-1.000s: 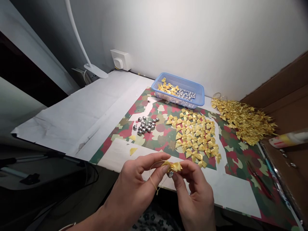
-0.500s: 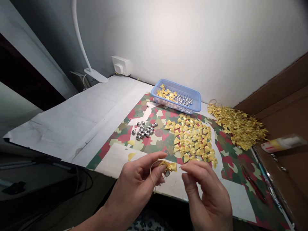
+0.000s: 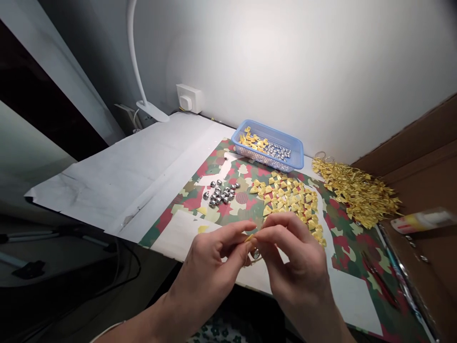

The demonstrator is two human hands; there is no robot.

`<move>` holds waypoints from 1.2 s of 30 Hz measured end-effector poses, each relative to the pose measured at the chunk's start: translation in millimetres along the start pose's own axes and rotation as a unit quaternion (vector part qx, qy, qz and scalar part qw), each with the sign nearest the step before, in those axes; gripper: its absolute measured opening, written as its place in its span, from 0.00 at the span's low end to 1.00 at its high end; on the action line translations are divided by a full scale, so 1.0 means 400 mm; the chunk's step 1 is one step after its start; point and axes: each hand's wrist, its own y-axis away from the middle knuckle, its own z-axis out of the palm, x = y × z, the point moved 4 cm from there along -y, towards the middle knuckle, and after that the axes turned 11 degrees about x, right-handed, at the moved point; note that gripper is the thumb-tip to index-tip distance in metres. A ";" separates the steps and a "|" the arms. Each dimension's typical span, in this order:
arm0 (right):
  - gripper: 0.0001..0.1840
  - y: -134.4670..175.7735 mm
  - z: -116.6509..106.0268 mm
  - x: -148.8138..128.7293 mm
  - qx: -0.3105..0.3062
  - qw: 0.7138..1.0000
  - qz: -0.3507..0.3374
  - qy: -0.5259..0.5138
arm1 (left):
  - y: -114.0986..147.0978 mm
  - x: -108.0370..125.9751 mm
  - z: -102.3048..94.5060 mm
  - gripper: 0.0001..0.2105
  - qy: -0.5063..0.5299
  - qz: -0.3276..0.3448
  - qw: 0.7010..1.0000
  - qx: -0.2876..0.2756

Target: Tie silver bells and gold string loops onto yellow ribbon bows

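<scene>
My left hand pinches a small yellow ribbon bow, mostly hidden by the fingers. From the other side my right hand has its thumb and fingertips closed on the same bow. Just beneath the fingertips hangs a small silver bell, with a bit of thin cord beside it. Beyond the hands, rows of yellow bows lie on the camouflage-patterned mat. A loose cluster of silver bells rests to the left of those rows.
A blue basket with bows and bells stands by the wall. Right of it lies a heap of finished-looking yellow bows with cords. A bottle and tweezers-like tool are at the right. A white lamp stands back left.
My right hand has moved left to meet the left hand and closed on the bow. The cord loop over the left thumb no longer shows there. The view has shifted slightly.
</scene>
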 end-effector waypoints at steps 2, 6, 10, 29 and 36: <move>0.10 -0.030 -0.012 -0.007 0.017 1.000 0.006 -0.015 | 0.002 0.001 0.014 0.08 0.031 -0.021 0.998 -0.042; 0.06 -0.085 0.000 0.001 -0.038 0.986 0.101 -0.124 | 0.006 0.004 0.034 0.07 0.103 -0.053 0.989 -0.091; 0.06 -0.119 0.046 0.020 -0.160 0.906 0.254 -0.300 | 0.002 0.023 0.037 0.12 0.130 -0.052 0.985 -0.099; 0.05 -0.246 0.067 0.082 0.027 0.955 0.179 -0.235 | 0.015 0.004 0.045 0.18 0.100 -0.115 0.984 -0.087; 0.07 -0.108 -0.038 0.023 -0.081 0.982 0.144 -0.093 | -0.006 -0.014 0.012 0.20 0.086 -0.095 0.992 -0.007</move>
